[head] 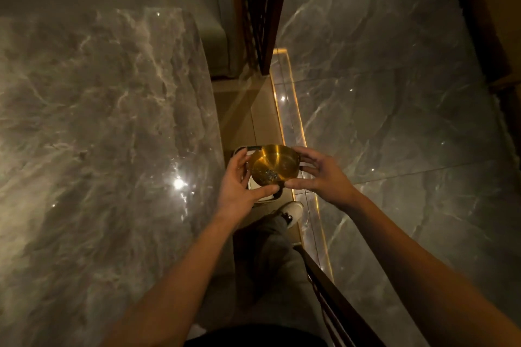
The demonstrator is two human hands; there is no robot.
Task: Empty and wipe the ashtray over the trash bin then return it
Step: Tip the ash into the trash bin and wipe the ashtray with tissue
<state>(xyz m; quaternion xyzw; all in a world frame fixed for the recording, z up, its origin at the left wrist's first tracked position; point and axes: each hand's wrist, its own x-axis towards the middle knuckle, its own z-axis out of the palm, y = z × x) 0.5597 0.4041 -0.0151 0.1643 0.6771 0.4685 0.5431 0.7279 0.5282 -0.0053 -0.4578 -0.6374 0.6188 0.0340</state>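
A round golden metal ashtray [272,165] is held between both hands in the middle of the head view. A small heap of grey ash lies at its bottom. My left hand [239,183] grips its left and lower rim, thumb under it. On the right rim, my right hand [318,170] presses its fingertips and thumb. Directly beneath the ashtray a small trash bin [263,200] with a dark rim and pale inside stands on the floor, mostly hidden by the ashtray and my hands.
A glossy grey marble tabletop [107,127] fills the left side. A marble step with a lit gold edge strip [298,127] runs on the right. My leg and white shoe [294,213] stand just behind the bin. A dark screen [262,8] stands ahead.
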